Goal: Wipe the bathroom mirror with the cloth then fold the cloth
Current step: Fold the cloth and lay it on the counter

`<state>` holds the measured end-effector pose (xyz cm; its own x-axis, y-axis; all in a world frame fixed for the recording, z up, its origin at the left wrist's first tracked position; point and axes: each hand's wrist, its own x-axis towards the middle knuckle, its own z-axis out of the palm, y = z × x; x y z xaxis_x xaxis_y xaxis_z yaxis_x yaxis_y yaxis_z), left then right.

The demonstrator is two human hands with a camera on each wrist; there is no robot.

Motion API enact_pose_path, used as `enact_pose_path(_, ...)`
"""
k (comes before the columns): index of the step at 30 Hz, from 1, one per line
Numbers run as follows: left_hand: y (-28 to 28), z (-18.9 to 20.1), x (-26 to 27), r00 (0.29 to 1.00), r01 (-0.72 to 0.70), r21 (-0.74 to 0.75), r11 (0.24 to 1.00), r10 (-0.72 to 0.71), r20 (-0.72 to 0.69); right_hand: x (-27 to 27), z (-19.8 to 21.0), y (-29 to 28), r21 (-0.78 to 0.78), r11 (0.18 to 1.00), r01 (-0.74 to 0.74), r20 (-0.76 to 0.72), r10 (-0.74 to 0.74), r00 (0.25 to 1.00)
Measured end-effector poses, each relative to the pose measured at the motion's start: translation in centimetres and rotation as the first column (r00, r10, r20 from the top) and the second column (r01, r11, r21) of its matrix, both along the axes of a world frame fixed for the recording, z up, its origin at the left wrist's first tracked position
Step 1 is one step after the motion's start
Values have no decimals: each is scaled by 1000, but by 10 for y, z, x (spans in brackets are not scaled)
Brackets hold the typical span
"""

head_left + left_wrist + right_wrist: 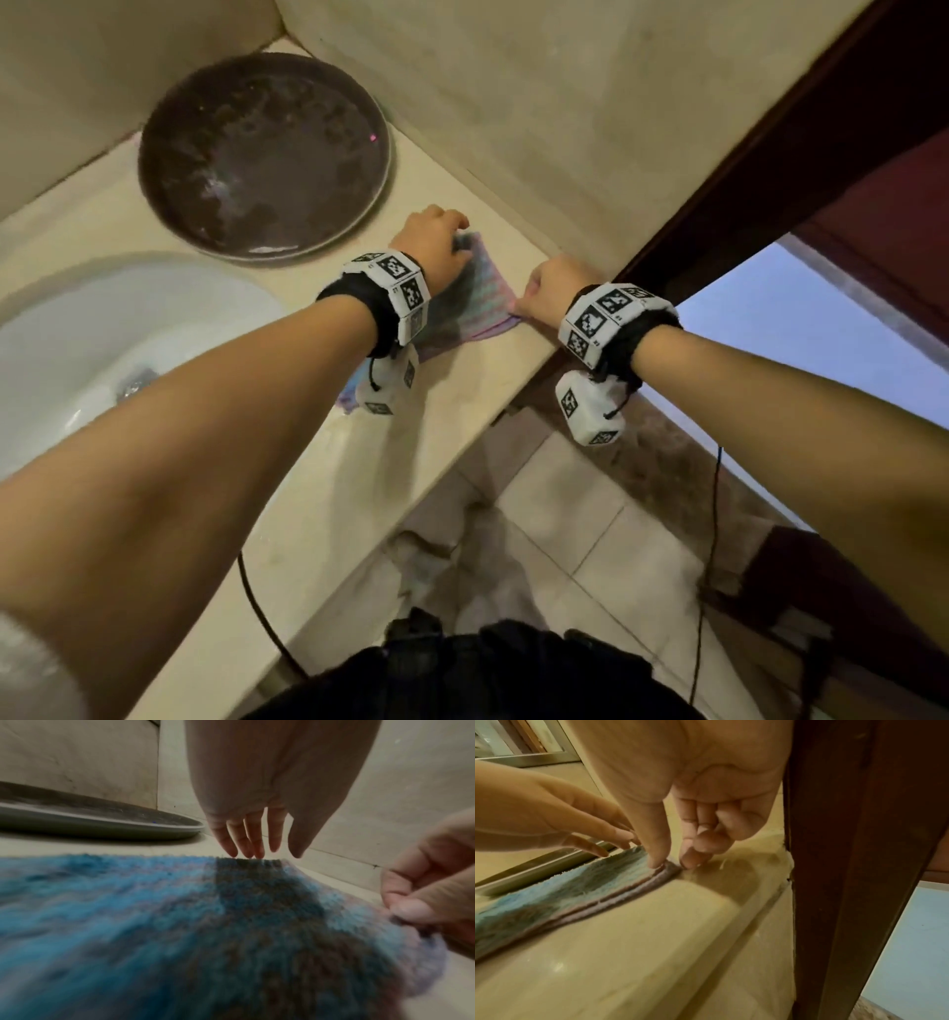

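A blue and purple striped cloth lies doubled over on the beige counter, near its right end. My left hand is at the cloth's far edge. In the left wrist view its straight fingers point down and touch that edge of the cloth. My right hand is at the cloth's right corner. In the right wrist view its thumb and forefinger pinch the stacked purple hems of the cloth.
A round dark dish lies on the counter just behind the cloth. A white sink is at the left. A dark wooden door frame stands right beside my right hand. Below the counter edge is tiled floor.
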<state>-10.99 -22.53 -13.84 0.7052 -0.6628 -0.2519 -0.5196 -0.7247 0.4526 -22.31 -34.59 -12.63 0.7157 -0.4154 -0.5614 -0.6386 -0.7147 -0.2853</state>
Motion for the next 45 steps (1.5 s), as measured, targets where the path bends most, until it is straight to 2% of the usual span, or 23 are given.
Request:
enact_pose_path(3,-12,-6,1,998,32,65,997,-36,59,-3,-4,3,-18,999,29,29,-28,999)
enact_pose_path(8,-16,-3,1,996,33,41,999,-37,79,-4,-5,7,41,995,89,115,-93,989)
enact_pose_path(12,-7,9,5,999,12,-82,997,-9,39,1,-6,12,25,992,120,72,-121,990)
enact_pose_path(15,8,21,11,1000,-14,-157,987,14,5,4,3,17,99,990,97,56,-103,993)
enact_pose_path(17,21,27,16,1000,-6,-169,986,9,19,7,11,23,149,984,94,107,-110,988)
enact_pose_path(20,47,34,21,999,10,-159,987,-4,37,9,22,42,168,986,2,178,-32,983)
enact_pose_path(22,67,38,22,999,32,-157,987,-25,48,10,28,57,145,984,-99,180,73,981)
enact_pose_path(25,99,42,21,996,51,-155,987,-39,78,14,33,83,183,966,-181,208,142,968)
enact_pose_path(30,152,39,19,994,-65,-142,988,77,78,21,30,135,265,916,-303,288,224,931)
enact_pose_path(33,175,34,14,992,-115,-98,989,121,49,23,20,163,288,901,-324,257,253,933)
enact_pose_path(37,189,24,5,982,-182,-40,982,179,-68,21,16,172,250,926,-283,225,229,947)
enact_pose_path(45,186,22,13,947,-294,-5,956,291,-134,56,25,113,88,991,-102,286,73,955)
